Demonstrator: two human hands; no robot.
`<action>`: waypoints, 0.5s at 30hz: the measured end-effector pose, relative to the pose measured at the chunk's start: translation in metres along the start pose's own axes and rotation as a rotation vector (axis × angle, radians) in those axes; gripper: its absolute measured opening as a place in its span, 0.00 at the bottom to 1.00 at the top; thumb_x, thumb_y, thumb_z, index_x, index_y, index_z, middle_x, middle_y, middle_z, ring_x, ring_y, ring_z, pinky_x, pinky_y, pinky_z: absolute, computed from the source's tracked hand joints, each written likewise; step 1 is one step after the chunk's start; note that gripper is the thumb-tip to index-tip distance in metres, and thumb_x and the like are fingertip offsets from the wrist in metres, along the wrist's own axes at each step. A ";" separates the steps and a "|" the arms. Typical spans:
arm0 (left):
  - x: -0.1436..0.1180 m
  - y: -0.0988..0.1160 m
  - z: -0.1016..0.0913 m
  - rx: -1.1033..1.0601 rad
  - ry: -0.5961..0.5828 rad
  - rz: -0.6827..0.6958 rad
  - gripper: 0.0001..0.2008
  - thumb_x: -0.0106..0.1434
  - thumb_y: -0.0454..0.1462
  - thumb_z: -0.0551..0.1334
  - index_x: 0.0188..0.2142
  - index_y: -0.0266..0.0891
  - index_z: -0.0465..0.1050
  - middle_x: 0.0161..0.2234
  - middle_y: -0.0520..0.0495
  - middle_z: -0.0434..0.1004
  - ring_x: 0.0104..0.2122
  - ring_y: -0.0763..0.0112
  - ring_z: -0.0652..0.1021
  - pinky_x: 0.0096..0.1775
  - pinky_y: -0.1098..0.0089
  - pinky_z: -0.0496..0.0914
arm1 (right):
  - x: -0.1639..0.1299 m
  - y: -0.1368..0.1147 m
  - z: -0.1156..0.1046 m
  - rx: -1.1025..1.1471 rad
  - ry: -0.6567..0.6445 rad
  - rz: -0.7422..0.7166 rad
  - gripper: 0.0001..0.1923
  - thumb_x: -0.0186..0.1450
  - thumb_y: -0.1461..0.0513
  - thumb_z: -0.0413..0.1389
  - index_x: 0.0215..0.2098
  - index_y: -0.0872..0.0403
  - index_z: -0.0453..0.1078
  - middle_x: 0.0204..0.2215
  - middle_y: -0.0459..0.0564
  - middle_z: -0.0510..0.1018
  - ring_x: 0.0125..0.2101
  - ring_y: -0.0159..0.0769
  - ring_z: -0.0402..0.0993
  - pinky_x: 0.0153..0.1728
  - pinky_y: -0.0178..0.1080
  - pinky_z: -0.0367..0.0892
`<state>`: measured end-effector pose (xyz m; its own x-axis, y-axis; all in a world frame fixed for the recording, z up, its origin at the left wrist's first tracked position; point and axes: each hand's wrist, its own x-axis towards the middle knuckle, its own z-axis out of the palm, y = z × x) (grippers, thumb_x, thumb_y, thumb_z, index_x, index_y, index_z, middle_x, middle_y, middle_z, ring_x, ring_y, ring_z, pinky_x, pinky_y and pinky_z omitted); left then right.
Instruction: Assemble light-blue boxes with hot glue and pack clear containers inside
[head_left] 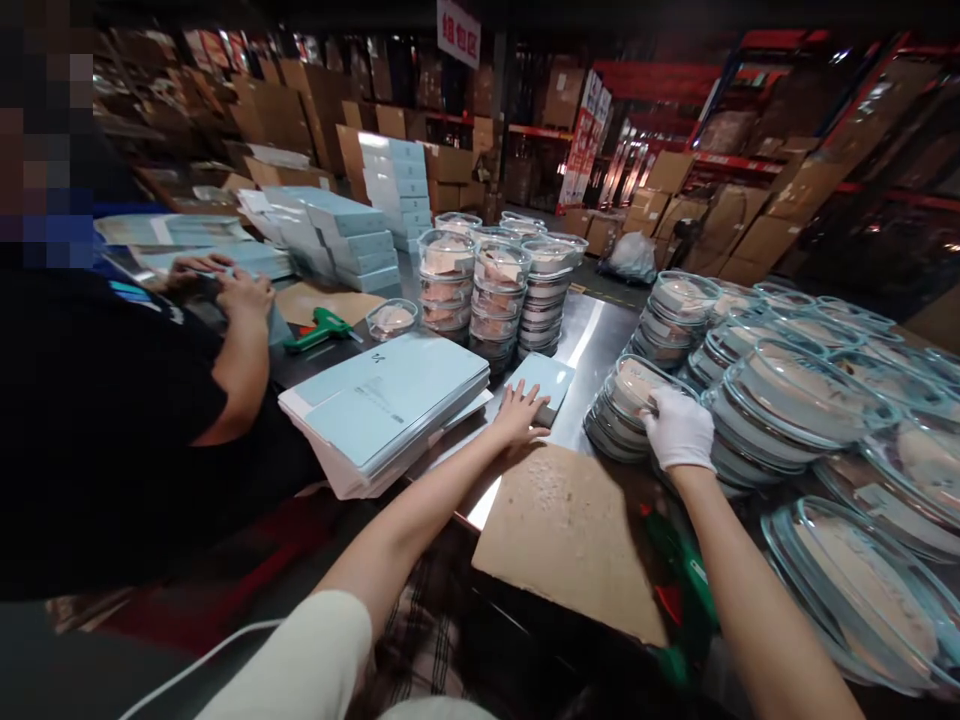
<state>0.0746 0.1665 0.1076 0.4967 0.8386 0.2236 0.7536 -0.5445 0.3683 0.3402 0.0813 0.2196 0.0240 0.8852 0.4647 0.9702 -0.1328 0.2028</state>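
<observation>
My left hand (523, 412) is bare and rests with its fingers spread on a small light blue box (551, 372) on the metal table. A dark strip shows at the near edge of this box, under my fingertips. In a white glove, my right hand (681, 430) grips the rim of the top clear plastic container (637, 378) on a short stack. Pale, round contents show through its lid. To the left of my left hand lies a thick pile of flat light blue cartons (394, 395).
A brown cardboard sheet (570, 540) lies in front of me, beside a green glue gun (686, 580). More container stacks (802, 390) crowd the right. Another green glue gun (322, 328) lies near a co-worker's hands (244, 295). Blue boxes (360, 240) stand behind.
</observation>
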 end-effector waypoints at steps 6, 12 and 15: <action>-0.044 0.029 -0.039 -0.015 0.097 0.113 0.41 0.68 0.51 0.68 0.74 0.42 0.57 0.76 0.34 0.55 0.76 0.42 0.53 0.73 0.42 0.46 | 0.011 -0.004 0.003 -0.023 0.003 0.041 0.12 0.69 0.57 0.55 0.41 0.57 0.77 0.38 0.62 0.80 0.38 0.47 0.73 0.33 0.42 0.52; -0.099 -0.067 -0.164 0.026 0.298 -0.555 0.27 0.76 0.54 0.54 0.66 0.45 0.68 0.62 0.40 0.78 0.65 0.51 0.74 0.67 0.50 0.62 | 0.010 0.000 0.010 0.047 0.032 0.037 0.15 0.69 0.56 0.53 0.41 0.57 0.77 0.39 0.67 0.79 0.37 0.53 0.75 0.34 0.47 0.58; -0.116 -0.121 -0.201 0.092 0.241 -0.795 0.36 0.66 0.54 0.67 0.63 0.31 0.69 0.61 0.24 0.76 0.65 0.32 0.71 0.63 0.38 0.63 | 0.017 0.005 0.018 0.144 0.068 0.025 0.23 0.71 0.48 0.48 0.38 0.56 0.76 0.33 0.67 0.77 0.35 0.58 0.75 0.35 0.54 0.64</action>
<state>-0.1606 0.1380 0.2181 -0.2963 0.9476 0.1192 0.8779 0.2211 0.4247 0.3501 0.1039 0.2133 0.0371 0.8495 0.5262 0.9942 -0.0848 0.0669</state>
